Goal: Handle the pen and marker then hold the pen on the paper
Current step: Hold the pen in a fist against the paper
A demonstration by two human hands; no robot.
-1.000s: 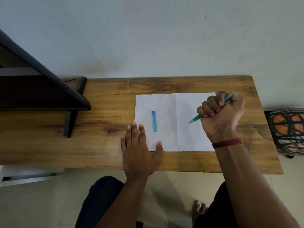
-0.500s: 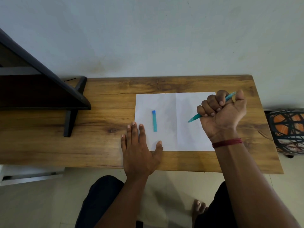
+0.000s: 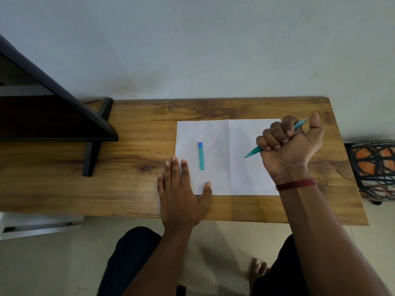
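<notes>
The light is soft, even and rather dim. Faint grey shadows lie on the paper [image 3: 252, 129] and on the floor [image 3: 235, 242] under the table [image 3: 139, 199]. Its edges bow with wide-angle distortion; the centre is sharp.

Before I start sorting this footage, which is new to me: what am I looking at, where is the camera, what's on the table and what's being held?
There is no machine here. A person wears one camera on the head, looking forward and down, so the picture shows their own arms. On the wooden table lies a white paper with a blue-green marker on its left half. The left hand rests flat, with straight fingers on the paper's near left corner. The right hand grips a teal pen in a fist, thumb raised. The pen's tip slants down over the paper's right half; whether it touches is unclear. A dark shelf stands on the left.
</notes>
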